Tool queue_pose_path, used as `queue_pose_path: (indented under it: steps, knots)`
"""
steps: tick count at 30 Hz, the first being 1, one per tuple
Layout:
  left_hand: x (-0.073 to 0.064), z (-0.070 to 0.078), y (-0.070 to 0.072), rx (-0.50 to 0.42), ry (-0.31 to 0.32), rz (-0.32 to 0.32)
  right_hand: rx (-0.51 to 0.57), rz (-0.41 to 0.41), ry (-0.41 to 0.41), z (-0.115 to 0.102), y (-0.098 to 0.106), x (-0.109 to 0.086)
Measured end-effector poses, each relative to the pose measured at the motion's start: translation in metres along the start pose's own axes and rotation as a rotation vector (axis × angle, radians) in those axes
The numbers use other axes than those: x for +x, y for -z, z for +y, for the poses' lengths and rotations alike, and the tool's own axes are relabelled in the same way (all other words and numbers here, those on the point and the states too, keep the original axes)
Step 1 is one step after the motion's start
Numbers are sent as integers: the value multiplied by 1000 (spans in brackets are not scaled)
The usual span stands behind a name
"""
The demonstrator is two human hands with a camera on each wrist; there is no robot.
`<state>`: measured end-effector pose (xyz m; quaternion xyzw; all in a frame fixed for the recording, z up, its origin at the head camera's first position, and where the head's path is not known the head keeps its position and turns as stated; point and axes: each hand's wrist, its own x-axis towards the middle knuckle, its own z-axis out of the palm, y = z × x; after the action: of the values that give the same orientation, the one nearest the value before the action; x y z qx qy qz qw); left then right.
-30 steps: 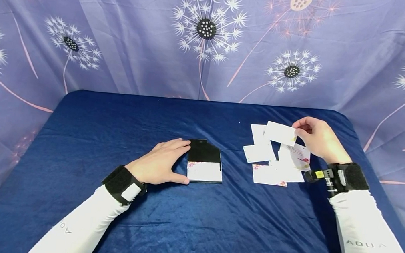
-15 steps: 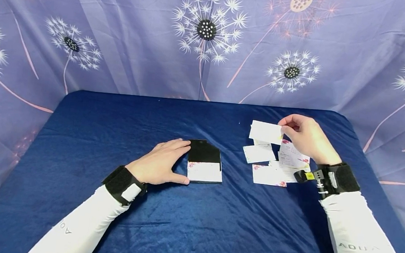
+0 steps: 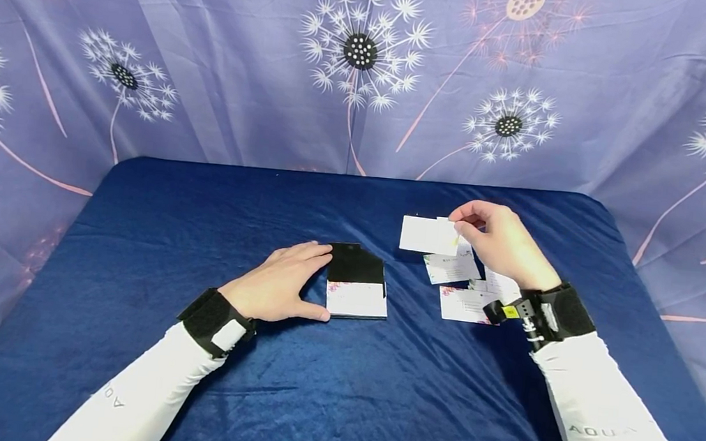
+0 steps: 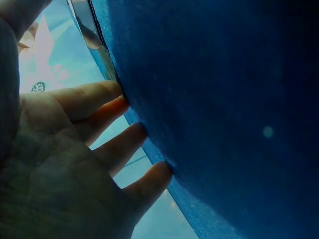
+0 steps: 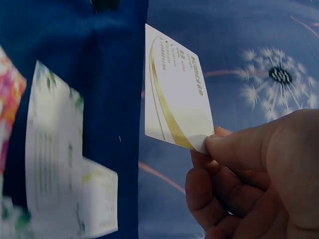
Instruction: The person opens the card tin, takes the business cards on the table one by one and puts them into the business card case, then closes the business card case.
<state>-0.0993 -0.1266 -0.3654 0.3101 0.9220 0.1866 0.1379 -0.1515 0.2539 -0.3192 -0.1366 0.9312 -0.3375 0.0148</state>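
Between thumb and fingertips, my right hand (image 3: 502, 240) pinches one end of a white business card (image 5: 179, 89) with a gold curved stripe. In the head view this card is raised over the left part of several scattered business cards (image 3: 450, 267), some with floral prints. My left hand (image 3: 281, 281) rests on the table with its fingers spread, touching the left edge of a black card holder (image 3: 355, 264). A white card with a pink floral corner (image 3: 356, 300) lies in the holder's lower part. The left wrist view shows the fingertips (image 4: 132, 130) against the blue cloth and the holder's edge.
Dark blue velvet cloth (image 3: 249, 393) covers the table. Behind it hangs a purple curtain (image 3: 234, 63) printed with dandelions. Cards overlap one another to the right of the holder.
The right hand has carried the pinched card leftward from above the right side of the scattered cards, toward the holder. The left hand and holder have stayed still.
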Motion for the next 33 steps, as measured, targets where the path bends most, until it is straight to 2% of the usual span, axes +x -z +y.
queue_pose_path:
  steps: [22, 33]
  knots:
    - [-1, -2, -2, -7, 10, -8, 92, -109, 110, -38, -55, 13]
    - [1, -1, 0, -16, 14, -9, 114, -115, 146, -47, -73, 13]
